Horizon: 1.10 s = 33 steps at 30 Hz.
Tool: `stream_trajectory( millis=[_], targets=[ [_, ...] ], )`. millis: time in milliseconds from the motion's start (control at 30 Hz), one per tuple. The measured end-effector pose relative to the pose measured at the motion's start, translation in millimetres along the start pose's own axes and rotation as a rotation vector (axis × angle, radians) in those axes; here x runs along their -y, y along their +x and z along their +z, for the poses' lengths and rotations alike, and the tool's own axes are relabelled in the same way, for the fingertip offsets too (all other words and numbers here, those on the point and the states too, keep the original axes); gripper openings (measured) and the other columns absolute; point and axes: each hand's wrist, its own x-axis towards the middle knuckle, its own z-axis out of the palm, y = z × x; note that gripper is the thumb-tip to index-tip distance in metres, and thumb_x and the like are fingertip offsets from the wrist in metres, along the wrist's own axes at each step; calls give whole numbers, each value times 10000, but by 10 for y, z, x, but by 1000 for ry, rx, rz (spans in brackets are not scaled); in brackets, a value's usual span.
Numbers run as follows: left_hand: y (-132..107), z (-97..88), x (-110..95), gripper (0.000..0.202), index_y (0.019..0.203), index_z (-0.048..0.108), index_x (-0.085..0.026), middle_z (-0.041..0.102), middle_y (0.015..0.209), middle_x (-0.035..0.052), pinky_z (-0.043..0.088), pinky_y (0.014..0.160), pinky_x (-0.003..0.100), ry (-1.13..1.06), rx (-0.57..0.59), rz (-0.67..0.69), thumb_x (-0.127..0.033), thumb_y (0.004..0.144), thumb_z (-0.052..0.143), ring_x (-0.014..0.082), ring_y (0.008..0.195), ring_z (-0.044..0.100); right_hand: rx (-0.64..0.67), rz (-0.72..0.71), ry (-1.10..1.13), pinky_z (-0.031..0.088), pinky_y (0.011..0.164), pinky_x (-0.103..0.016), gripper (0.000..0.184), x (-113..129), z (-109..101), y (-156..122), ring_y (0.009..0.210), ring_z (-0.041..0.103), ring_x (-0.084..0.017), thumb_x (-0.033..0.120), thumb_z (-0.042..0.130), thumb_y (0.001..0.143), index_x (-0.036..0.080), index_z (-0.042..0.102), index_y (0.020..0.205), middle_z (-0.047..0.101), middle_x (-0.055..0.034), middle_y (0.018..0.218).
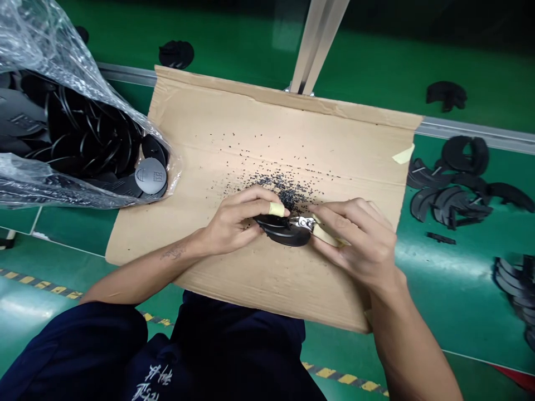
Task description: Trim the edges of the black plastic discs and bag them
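Note:
My left hand [236, 220] is closed on a curved black plastic part [286, 234], its yellow-taped fingertip pressing the top. My right hand [359, 236] is closed around a small metal cutting tool [305, 224], whose shiny jaws touch the part's right end; the tool's handle is mostly hidden in my palm. Both hands hover just over a sheet of brown cardboard [200, 128]. A heap of tiny black trimmings [288, 189] lies on the cardboard right behind my fingers.
A clear plastic bag [50, 67] stuffed with black round parts lies at the left, with a grey disc [150, 175] at its mouth. Trimmed black curved pieces [455, 195] are piled on the green table at right. A metal rail [476, 131] crosses behind.

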Motion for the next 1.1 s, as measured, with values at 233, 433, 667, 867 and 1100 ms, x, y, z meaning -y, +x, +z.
stream_trajectory(
  millis=[233,433,667,867,1100],
  targets=[
    [12,3,-2,273,1115,708,-202,705,1050,61,605,813,266,0,0,15,-38,918,613,135,975,697,-3,-14,-6,515,696,-332,268,10,24,-17,812,679,-187,241,708,930,231,687,1197,776,-66,1023],
    [12,6,1,244,1092,706,-181,708,1041,68,604,808,257,-18,11,15,-36,910,631,130,967,700,-20,-56,-85,521,666,-320,253,17,28,-26,775,679,-181,260,704,940,226,695,1191,783,-60,989],
    [0,25,10,239,1089,708,-176,712,1028,78,610,791,253,-58,3,19,-38,907,638,137,955,710,-54,-67,-118,493,632,-336,313,65,26,-23,766,677,-192,245,698,939,238,682,1251,781,-63,981],
    [5,29,-8,223,1087,722,-195,719,1021,67,612,793,254,-51,-11,-1,-72,926,630,136,948,714,-64,-49,-75,490,633,-342,346,60,29,-29,782,665,-193,272,701,937,259,676,1282,768,-56,980],
    [4,31,-17,225,1066,726,-177,715,1015,70,604,801,248,-59,-9,-8,-44,911,631,133,945,712,-50,-57,-37,507,631,-339,366,41,16,-33,762,667,-191,252,721,923,249,649,1282,769,-56,999]
  ],
)
